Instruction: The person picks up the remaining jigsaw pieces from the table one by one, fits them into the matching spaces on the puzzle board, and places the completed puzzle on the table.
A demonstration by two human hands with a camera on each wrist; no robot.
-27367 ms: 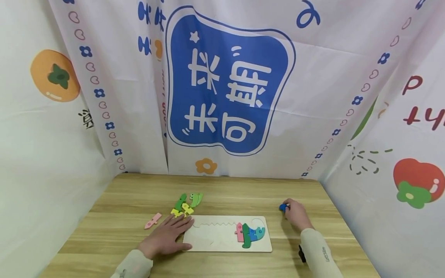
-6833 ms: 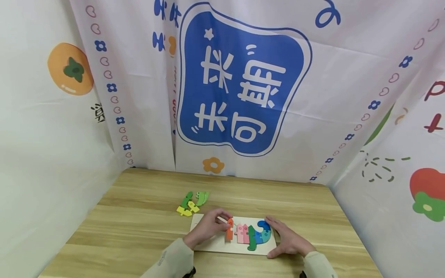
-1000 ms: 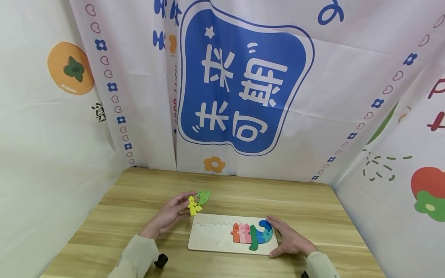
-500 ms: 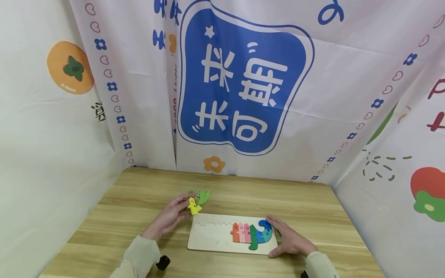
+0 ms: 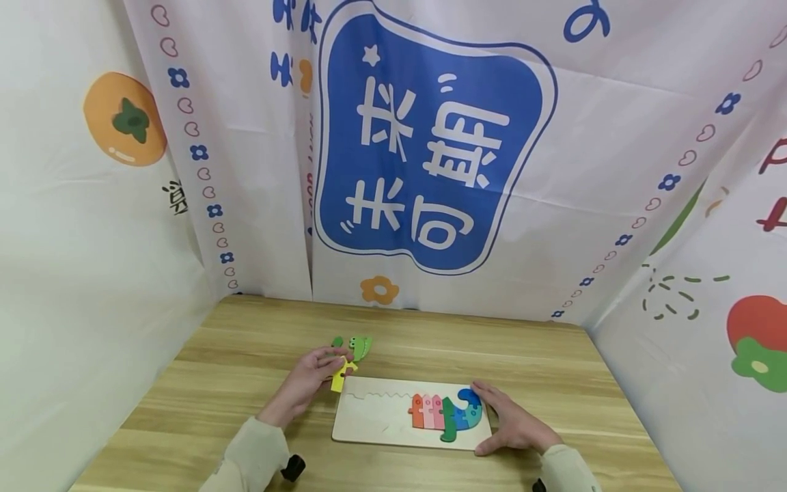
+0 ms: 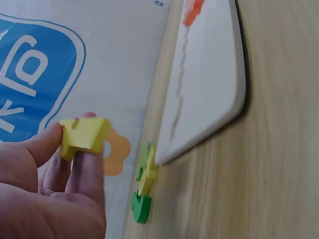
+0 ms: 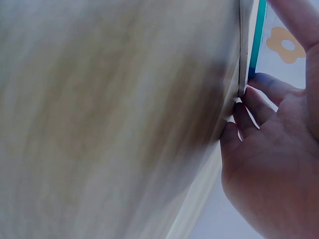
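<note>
On the worktop [image 5: 467,345] lies the pale board [image 5: 369,424], filled only toward its right end; I judge I'm bringing it another piece, and the next move seems to call for turning that flat and trying it against the orange piece [image 5: 417,412]. My right hand [image 5: 515,421] spreads loosely around the board's right end, touching its edge. My left hand [image 5: 307,377] pinches a yellow piece [image 6: 84,133], raised near the far left corner; a second yellow piece [image 6: 148,174] lies loose nearby.
</note>
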